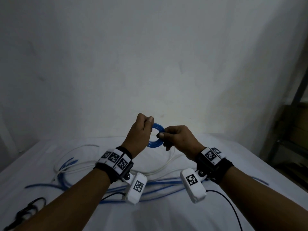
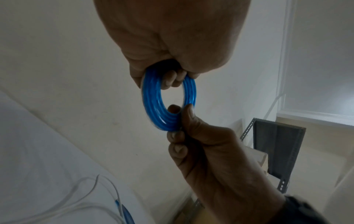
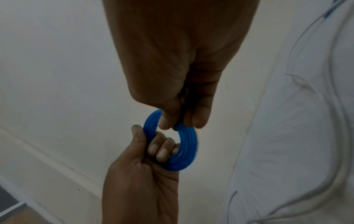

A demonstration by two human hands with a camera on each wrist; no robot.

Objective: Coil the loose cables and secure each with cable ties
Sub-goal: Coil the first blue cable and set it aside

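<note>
A small, tightly wound blue cable coil (image 1: 155, 145) is held up in the air above the white sheet, between both hands. My left hand (image 1: 148, 125) grips its upper left side, thumb on top and fingers curled through the ring. My right hand (image 1: 163, 139) pinches its right side between thumb and fingers. In the left wrist view the blue coil (image 2: 153, 103) hangs from my left hand (image 2: 173, 76), and my right hand (image 2: 181, 110) pinches its lower edge. In the right wrist view my right hand (image 3: 182, 122) pinches the top of the blue coil (image 3: 188, 148). No cable tie is visible.
Loose blue cables (image 1: 160, 182) and white cables (image 1: 80, 165) sprawl over the white sheet (image 1: 166, 217) under my forearms. Black scissors (image 1: 28, 209) lie at the near left. A metal rack (image 1: 293, 130) stands at the right, and a plain wall is behind.
</note>
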